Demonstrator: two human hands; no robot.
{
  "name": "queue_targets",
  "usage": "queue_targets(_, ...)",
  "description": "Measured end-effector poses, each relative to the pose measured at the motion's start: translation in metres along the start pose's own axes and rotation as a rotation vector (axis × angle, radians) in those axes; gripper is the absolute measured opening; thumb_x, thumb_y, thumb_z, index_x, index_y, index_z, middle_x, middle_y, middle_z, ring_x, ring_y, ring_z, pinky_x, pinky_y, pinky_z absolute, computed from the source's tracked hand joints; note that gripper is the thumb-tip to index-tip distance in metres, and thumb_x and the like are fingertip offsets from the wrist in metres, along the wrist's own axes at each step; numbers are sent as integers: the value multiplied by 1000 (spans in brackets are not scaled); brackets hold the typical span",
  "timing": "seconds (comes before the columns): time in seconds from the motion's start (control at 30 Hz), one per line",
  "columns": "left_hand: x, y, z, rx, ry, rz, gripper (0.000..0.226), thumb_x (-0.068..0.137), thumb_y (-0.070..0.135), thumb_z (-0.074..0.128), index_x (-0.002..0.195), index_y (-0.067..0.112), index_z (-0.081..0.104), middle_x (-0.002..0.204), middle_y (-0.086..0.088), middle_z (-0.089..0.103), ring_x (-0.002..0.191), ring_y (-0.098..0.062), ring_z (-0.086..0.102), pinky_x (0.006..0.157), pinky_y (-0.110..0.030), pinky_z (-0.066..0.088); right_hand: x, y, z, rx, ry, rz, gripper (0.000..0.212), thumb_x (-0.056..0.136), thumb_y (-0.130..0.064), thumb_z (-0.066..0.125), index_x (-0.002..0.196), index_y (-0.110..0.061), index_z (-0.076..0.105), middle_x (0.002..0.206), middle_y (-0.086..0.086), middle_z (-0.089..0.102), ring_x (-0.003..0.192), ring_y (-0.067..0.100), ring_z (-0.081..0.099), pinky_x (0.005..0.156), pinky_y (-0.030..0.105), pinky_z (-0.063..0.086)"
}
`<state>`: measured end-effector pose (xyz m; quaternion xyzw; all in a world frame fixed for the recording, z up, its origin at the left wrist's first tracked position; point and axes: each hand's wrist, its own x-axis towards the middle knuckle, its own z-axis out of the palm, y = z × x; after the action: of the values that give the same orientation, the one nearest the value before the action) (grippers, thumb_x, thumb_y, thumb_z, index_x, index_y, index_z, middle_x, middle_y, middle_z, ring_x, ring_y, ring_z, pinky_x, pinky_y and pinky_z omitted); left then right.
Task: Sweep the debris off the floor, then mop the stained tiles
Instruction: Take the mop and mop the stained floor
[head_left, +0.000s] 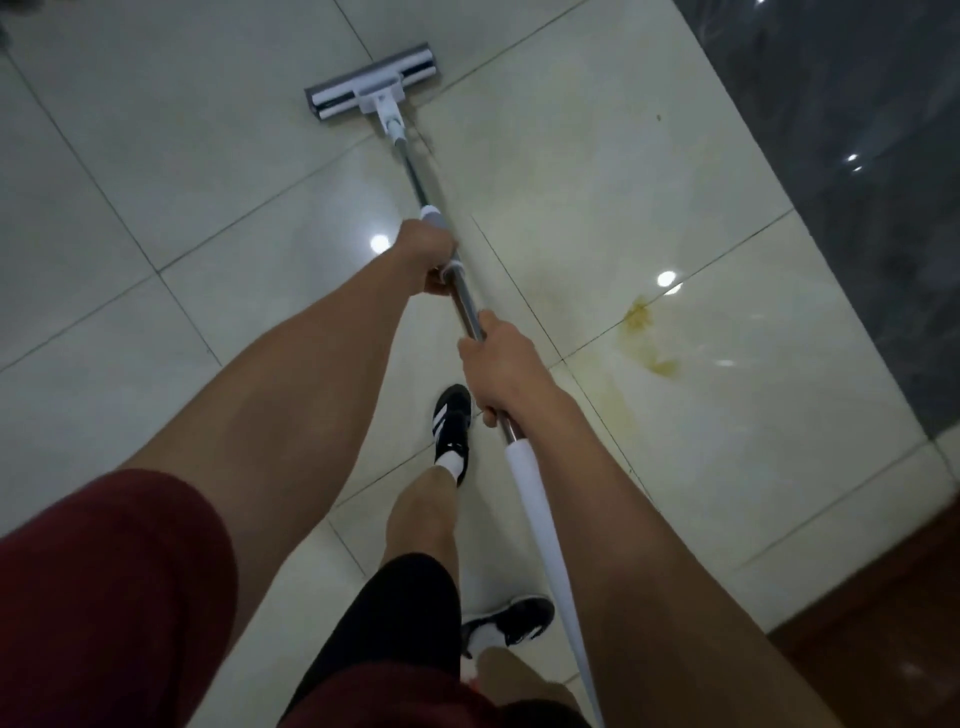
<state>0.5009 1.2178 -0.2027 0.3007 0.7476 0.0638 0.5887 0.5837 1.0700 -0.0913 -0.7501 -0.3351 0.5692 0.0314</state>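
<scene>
Red sleeves (104, 587) frame the bottom of the view, and from them two bare forearms reach forward to a mop handle (470, 312). On the right hand (496, 369) the fingers are wrapped round the bare metal shaft just above its white foam sleeve (535, 509); on the left hand (428, 257), further down the shaft, the fingers are curled round the pole just behind a grey collar. Beyond the left fingers the shaft runs on to the flat mop head (371, 83), which lies on the pale floor tiles (156, 182) well ahead of both hands. Off to the right of the right fingers, near a grout line, sits a yellow-brown stain (649, 338), with a fainter yellowish smear trailing from it toward the feet. No loose debris can be made out, so the sweeping looks finished and the mopping step is the one in hand. The mop head is well apart from the stain, so the next move probably calls for drawing the head back and swinging it rightward onto that patch, then pressing down through the shaft and scrubbing across it. A black shoe (452, 431) stands just below the right hand.
</scene>
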Motion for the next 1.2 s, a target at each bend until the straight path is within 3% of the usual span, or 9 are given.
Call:
queue_targets(0.13, -58, -72, 33, 30, -36, 2, 15, 95, 13, 65, 94, 1, 58, 79, -18, 66, 60, -27, 68, 48, -40, 58, -63, 77, 26, 37, 13, 5, 35, 104, -27, 41, 139, -20, 41, 97, 12, 61, 63, 25, 58, 67, 47, 61)
queue_targets(0.23, -106, -128, 65, 48, -61, 7, 19, 96, 17, 65, 86, 4, 56, 77, -18, 66, 59, -27, 68, 44, -38, 57, -110, 141, 43, 82, 19, 23, 35, 104, -27, 40, 139, -22, 41, 99, 11, 61, 66, 25, 58, 71, 49, 61)
queue_targets(0.37, -165, -198, 117, 88, -118, -3, 19, 93, 14, 68, 97, -3, 60, 77, -21, 66, 58, -29, 68, 46, -41, 58, -170, 229, 56, 130, 22, 58, 35, 105, -26, 41, 139, -20, 41, 99, 12, 61, 71, 25, 58, 75, 51, 61)
queue_targets(0.5, -220, -256, 162, 144, -182, -7, 20, 93, 10, 68, 102, -5, 60, 79, -23, 66, 59, -31, 68, 42, -39, 57, -226, 304, 65, 175, 61, 84, 40, 105, -29, 42, 145, -25, 38, 106, 11, 63, 70, 24, 60, 58, 38, 58)
queue_targets(0.6, -247, -280, 177, 195, -235, 2, 22, 95, 12, 66, 109, -3, 58, 83, -22, 65, 63, -31, 69, 43, -37, 56, -253, 335, 74, 177, 86, 78, 49, 105, -31, 44, 153, -23, 33, 116, 8, 60, 82, 20, 58, 65, 28, 47)
queue_targets(0.7, -253, -286, 174, 234, -236, 27, 25, 94, 13, 66, 112, -1, 55, 90, -22, 65, 67, -31, 69, 45, -38, 57, -260, 336, 84, 211, 107, 67, 47, 105, -29, 45, 150, -21, 36, 102, 1, 51, 73, 11, 55, 64, 28, 44)
queue_targets(0.77, -248, -279, 164, 249, -219, 49, 25, 93, 13, 67, 112, 0, 56, 94, -23, 65, 69, -33, 71, 50, -41, 59, -256, 324, 91, 242, 126, 69, 43, 105, -29, 45, 147, -23, 39, 95, -1, 55, 69, 13, 58, 59, 28, 48)
queue_targets(0.93, -219, -256, 125, 280, -195, 93, 25, 89, 10, 71, 108, 1, 58, 91, -22, 66, 60, -30, 71, 42, -36, 55, -237, 275, 110, 329, 137, 80, 35, 105, -26, 45, 138, -18, 44, 90, 7, 57, 56, 20, 56, 34, 23, 41)
queue_targets(1.2, -118, -160, 31, 306, -249, 172, 35, 91, 16, 72, 120, 3, 58, 103, -20, 66, 76, -30, 71, 44, -33, 56, -147, 123, 135, 509, 196, 134, 33, 103, -25, 45, 135, -17, 47, 89, 8, 53, 39, 18, 51, 39, 25, 46)
